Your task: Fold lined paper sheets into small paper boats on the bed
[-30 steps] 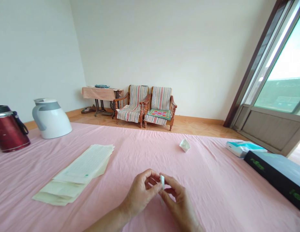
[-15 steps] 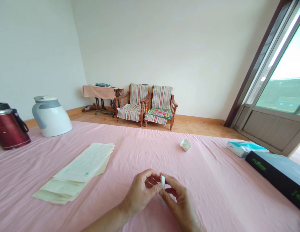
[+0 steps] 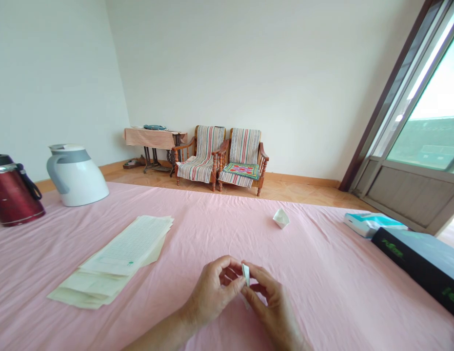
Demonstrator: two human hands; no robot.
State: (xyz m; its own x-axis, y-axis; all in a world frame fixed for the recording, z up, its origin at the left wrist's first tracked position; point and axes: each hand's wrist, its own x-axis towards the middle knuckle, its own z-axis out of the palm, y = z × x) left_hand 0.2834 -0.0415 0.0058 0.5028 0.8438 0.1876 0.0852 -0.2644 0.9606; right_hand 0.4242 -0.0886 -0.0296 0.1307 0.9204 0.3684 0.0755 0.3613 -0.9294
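A small folded piece of paper (image 3: 246, 274), pale and narrow, is pinched between both hands just above the pink cloth. My left hand (image 3: 214, 287) grips it from the left with thumb and fingers closed. From the right, my right hand (image 3: 268, 297) pinches the same paper, its fingertips close to those of the left. The fingers hide much of the paper's shape. Farther off to the right sits a small folded paper piece (image 3: 281, 218) with pointed corners. To the left lies a stack of gridded paper sheets (image 3: 120, 253), slightly fanned out.
The pink cloth (image 3: 197, 219) covers the surface before me. At the left stand a red flask (image 3: 16, 195) and a white jug (image 3: 80, 180). On the right are a blue-and-white pack (image 3: 373, 223) and a black box (image 3: 413, 261). Two chairs (image 3: 227, 156) stand beyond.
Almost nothing differs. Both hands keep their hold on the folded paper, and the view has shifted very slightly.
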